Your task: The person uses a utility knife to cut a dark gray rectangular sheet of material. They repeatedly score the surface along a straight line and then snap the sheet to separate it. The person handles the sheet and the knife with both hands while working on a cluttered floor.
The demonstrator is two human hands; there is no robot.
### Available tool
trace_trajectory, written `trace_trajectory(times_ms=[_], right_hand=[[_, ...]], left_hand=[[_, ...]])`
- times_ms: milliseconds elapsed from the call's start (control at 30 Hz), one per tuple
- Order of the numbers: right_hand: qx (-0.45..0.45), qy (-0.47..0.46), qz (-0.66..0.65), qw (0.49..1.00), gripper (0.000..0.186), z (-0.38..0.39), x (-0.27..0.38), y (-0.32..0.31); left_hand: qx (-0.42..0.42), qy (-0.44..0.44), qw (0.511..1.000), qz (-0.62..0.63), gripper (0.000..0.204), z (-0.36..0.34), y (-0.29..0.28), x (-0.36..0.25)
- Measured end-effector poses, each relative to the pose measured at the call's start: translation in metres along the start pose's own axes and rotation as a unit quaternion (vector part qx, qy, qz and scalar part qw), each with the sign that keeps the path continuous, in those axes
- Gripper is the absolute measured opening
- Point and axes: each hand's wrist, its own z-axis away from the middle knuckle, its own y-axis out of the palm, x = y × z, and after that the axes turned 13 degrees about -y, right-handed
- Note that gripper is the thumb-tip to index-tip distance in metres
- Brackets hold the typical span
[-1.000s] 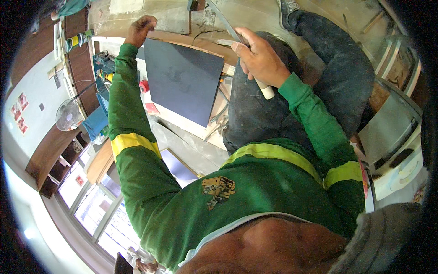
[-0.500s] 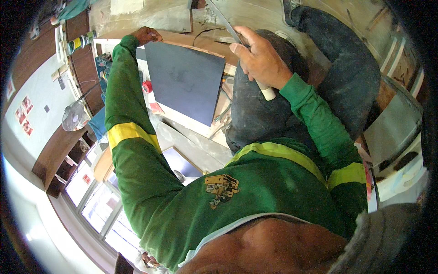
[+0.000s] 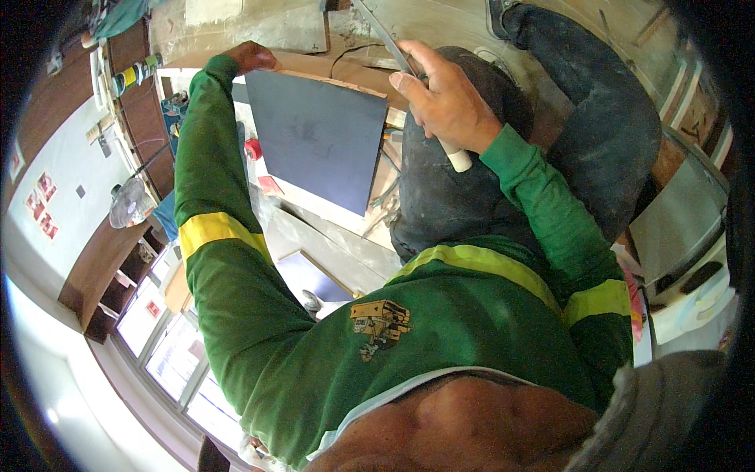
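My left hand (image 3: 250, 57) reaches far out and grips the upper left corner of a dark grey square tile (image 3: 322, 138), which is tilted up on its edge. My right hand (image 3: 444, 102) is closed around the white handle (image 3: 458, 161) of a trowel. The trowel's thin metal blade (image 3: 381, 31) points up and away, just past the tile's upper right corner. Both arms wear green sleeves with yellow bands. The tile's underside is hidden.
My bent knee in dark dusty trousers (image 3: 598, 118) fills the upper right. A second dark tile (image 3: 311, 275) lies flat below the held one, with a small red object (image 3: 253, 149) beside its left edge. A standing fan (image 3: 130, 203) and windows are at left, a white container (image 3: 692, 299) at right.
The tile has tipped a little closer and sits slightly lower in view. My left hand stays on its corner, and my right hand keeps hold of the trowel in about the same place.
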Motion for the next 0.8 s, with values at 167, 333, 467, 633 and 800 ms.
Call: trace_trajectory(times_ms=[167, 333, 467, 633, 800], right_hand=[[-0.015, 0.004, -0.015, 1.0, 0.048, 0.001, -0.003, -0.002], [-0.007, -0.007, -0.02, 1.0, 0.047, 0.002, -0.002, -0.002], [0.007, -0.015, -0.024, 1.0, 0.047, 0.002, -0.001, -0.002], [-0.017, -0.01, -0.03, 0.999, 0.047, 0.003, -0.009, -0.005], [0.005, -0.06, -0.039, 0.997, 0.047, 0.005, -0.007, -0.002]], left_hand=[[-0.019, -0.025, 0.997, -0.075, 0.026, 0.002, -0.015, 0.0], [-0.094, -0.002, 0.995, -0.036, 0.022, 0.017, -0.01, -0.011], [-0.061, -0.006, 0.997, -0.056, 0.023, 0.021, -0.002, -0.006], [-0.053, -0.067, 0.987, -0.134, 0.027, 0.009, -0.007, -0.042], [-0.01, 0.169, 0.871, -0.46, 0.036, -0.024, 0.029, 0.049]])
